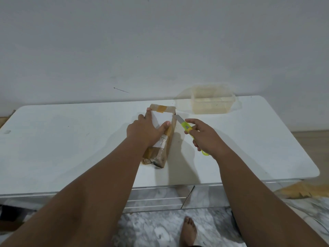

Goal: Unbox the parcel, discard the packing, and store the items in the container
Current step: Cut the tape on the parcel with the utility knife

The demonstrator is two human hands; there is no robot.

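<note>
The parcel (166, 139), a long cardboard box bound in brown tape (161, 108) with a white label (162, 118) on top, lies lengthwise near the middle of the white table (71, 148), one end toward the person and the other toward the wall. The left hand (145, 131) lies flat on the box's upper face, fingers extended along the far left edge and thumb spread across the label. It grasps nothing; it presses down, which I judge is meant to stop the box sliding or twisting under a cut. The right hand (207, 138) is wrapped around a yellow-green utility knife (186, 127), held to the right of the box. The extended blade (178, 119) angles toward the far right corner, its tip at or just beside the cardboard edge (contact cannot be confirmed from here). The handle sits low and oblique, consistent with starting a cut along the right-hand seam, with the blade on the other side of the box from the bracing fingers. The container (211, 102), a clear plastic tub with no lid on it, stands at the far right of the table near the wall, apart from the parcel and within reach for storing the items later. The box appears sealed, so the task is at its opening step. The main hazard, in my view, is the blade skidding toward the left thumb. A cardboard scrap (302, 191) lies on the floor at the right.
</note>
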